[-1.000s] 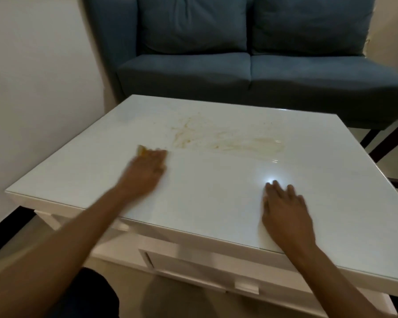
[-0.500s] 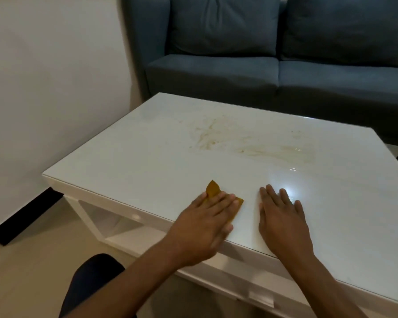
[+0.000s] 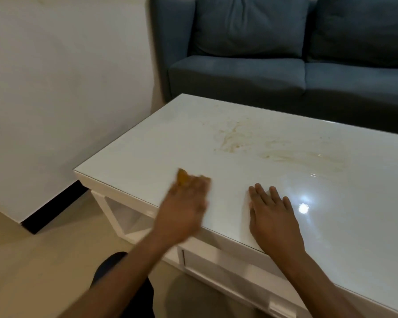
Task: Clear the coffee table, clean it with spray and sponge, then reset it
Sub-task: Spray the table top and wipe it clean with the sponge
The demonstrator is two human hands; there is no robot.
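The white glossy coffee table [image 3: 331, 226] fills the right half of the view. A brownish smeared stain [image 3: 274, 148] runs across its far middle. My left hand [image 3: 184, 207], blurred by motion, presses a yellow sponge [image 3: 182, 177] flat onto the table near the front left edge; only a corner of the sponge shows past the fingers. My right hand [image 3: 271, 216] lies flat on the table close to the front edge, fingers straight and spread, holding nothing.
A dark blue sofa [image 3: 285, 65] stands right behind the table. A white wall [image 3: 55, 88] with a black skirting strip is on the left. A drawer front [image 3: 228, 269] sits under the table's near edge. My knee [image 3: 115, 267] is below.
My left hand has slid the sponge to the left along the front of the table, away from my right hand. The right hand stays planted. The view has shifted left.
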